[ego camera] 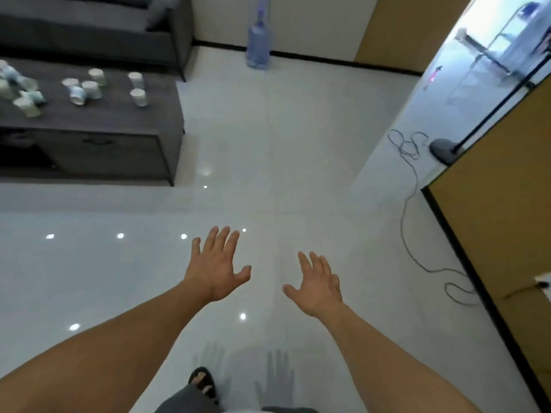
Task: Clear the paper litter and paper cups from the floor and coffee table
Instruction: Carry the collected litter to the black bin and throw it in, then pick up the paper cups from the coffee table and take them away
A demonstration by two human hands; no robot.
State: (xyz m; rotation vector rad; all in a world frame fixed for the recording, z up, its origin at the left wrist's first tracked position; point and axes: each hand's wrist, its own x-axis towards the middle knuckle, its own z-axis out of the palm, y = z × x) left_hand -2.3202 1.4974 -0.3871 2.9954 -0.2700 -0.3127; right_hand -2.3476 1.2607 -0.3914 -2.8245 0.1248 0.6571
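Observation:
Several white paper cups (89, 87) stand and lie scattered on the dark coffee table (161, 114) at the upper left; one cup (139, 96) is nearest the table's right end. My left hand (216, 268) and my right hand (317, 283) are stretched out in front of me over the glossy white floor (268, 174), palms down, fingers spread, holding nothing. Both hands are well away from the table. I see no paper litter on the visible floor.
A grey sofa (89, 28) sits behind the table. A blue water bottle (258, 46) stands by the far wall. A cable (408, 204) trails along the floor beside a wooden partition (492, 219) on the right, near a lamp base (444, 149). My sandalled foot (202, 381) shows below.

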